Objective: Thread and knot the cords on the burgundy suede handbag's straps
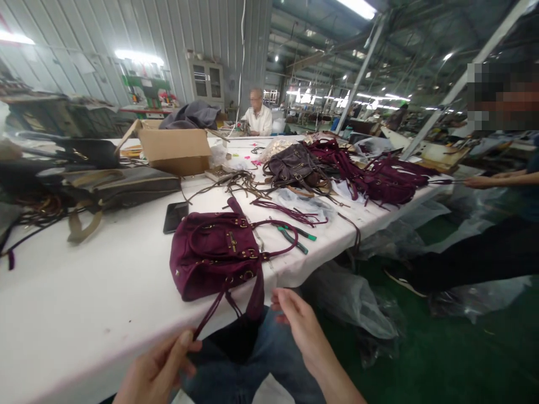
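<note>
A dark purple handbag (214,255) with gold fittings lies at the near edge of the white table (84,314). Its straps hang over the edge toward my lap. My left hand (158,370) pinches one thin purple strap (208,317) between thumb and fingers. My right hand (297,322) is just below the table edge, next to the wider hanging strap (256,297), fingers curled, and I cannot make out whether it grips anything. Green-handled pliers (295,235) lie right of the bag.
A black phone (174,216), a grey bag (122,188), a cardboard box (174,148), a brown bag (295,165) and a heap of purple bags (379,174) lie on the table. One person sits at the far end, another's arm (501,179) reaches in at right. Plastic sheets (353,303) cover the green floor.
</note>
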Demonstrator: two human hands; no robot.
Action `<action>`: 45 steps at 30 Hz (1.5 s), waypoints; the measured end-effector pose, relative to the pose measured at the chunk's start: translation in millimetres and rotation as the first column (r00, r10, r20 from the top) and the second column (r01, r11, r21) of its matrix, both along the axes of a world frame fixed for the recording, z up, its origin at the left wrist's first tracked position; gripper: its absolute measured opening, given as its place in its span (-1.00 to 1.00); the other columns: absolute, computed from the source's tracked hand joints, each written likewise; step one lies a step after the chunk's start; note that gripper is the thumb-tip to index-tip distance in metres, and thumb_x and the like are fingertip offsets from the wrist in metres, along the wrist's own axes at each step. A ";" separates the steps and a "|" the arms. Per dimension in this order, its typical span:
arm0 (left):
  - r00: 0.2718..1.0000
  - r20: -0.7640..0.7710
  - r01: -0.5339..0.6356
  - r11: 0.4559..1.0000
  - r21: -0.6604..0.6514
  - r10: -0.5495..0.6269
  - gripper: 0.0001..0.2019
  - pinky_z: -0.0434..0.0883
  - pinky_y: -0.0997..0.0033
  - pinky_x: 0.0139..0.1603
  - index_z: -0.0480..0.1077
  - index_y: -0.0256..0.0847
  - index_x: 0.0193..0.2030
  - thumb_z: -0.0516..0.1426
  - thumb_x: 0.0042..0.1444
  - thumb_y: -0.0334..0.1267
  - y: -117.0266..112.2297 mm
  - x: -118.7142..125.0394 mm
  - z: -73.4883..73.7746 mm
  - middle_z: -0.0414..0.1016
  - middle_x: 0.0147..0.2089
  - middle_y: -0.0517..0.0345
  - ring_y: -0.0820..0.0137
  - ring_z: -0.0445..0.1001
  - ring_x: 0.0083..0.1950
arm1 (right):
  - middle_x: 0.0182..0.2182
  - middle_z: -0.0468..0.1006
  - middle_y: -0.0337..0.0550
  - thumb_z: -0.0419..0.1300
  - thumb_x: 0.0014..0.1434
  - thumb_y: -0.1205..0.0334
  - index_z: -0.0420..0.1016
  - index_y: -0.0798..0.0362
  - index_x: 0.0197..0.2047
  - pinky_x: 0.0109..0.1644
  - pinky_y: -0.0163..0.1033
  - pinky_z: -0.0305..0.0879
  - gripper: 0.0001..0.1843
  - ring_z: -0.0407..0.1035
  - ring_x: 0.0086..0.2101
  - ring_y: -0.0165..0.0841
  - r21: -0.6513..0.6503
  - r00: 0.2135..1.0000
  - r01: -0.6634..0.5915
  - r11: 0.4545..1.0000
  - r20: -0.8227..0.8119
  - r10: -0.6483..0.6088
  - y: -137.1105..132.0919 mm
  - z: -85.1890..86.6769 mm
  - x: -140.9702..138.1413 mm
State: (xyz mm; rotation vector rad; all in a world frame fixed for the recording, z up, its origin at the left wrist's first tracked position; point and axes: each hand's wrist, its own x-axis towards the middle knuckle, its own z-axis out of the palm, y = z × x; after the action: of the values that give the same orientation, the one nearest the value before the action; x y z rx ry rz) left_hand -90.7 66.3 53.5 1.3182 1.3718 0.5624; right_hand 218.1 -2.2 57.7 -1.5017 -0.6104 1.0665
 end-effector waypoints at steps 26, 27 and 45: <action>0.973 -0.029 -0.190 0.865 0.464 0.229 -0.52 0.69 0.18 -0.12 0.51 -0.09 -0.02 0.22 0.15 0.25 159.0 -6.8 56.9 0.76 -0.31 0.13 0.02 0.77 -0.19 | -0.43 0.63 -0.19 0.25 0.38 0.04 0.67 0.04 -0.22 -0.37 -0.30 0.25 -0.72 0.49 -0.43 -0.31 0.087 0.901 -0.247 0.965 0.387 0.195 63.0 25.3 -9.6; 0.974 0.016 -0.206 0.863 0.461 0.224 -0.50 0.69 0.16 -0.09 0.52 -0.11 0.00 0.24 0.15 0.25 168.4 -10.4 63.6 0.76 -0.27 0.11 0.03 0.77 -0.17 | -0.43 0.63 -0.21 0.25 0.39 0.06 0.68 0.02 -0.23 -0.35 -0.30 0.26 -0.73 0.49 -0.42 -0.32 0.134 0.885 -0.237 0.962 0.437 0.158 61.8 28.5 -15.0; 0.889 -0.428 0.281 0.541 0.793 0.165 -0.66 0.61 0.13 0.12 0.53 -0.12 0.09 0.13 0.42 0.06 117.5 5.4 51.6 0.67 0.09 -0.05 0.11 0.66 0.09 | -0.08 0.63 -0.09 0.30 0.37 0.27 0.70 -0.05 -0.05 0.01 -0.20 0.35 -0.85 0.54 -0.04 -0.16 -0.100 0.371 -0.380 0.919 0.894 0.251 141.4 40.3 -53.4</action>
State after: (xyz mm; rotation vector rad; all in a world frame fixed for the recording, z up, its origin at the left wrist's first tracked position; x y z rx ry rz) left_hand -85.3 183.8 105.2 2.4283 1.4592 0.9893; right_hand 164.8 139.2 98.0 -1.8265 -1.7734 0.3477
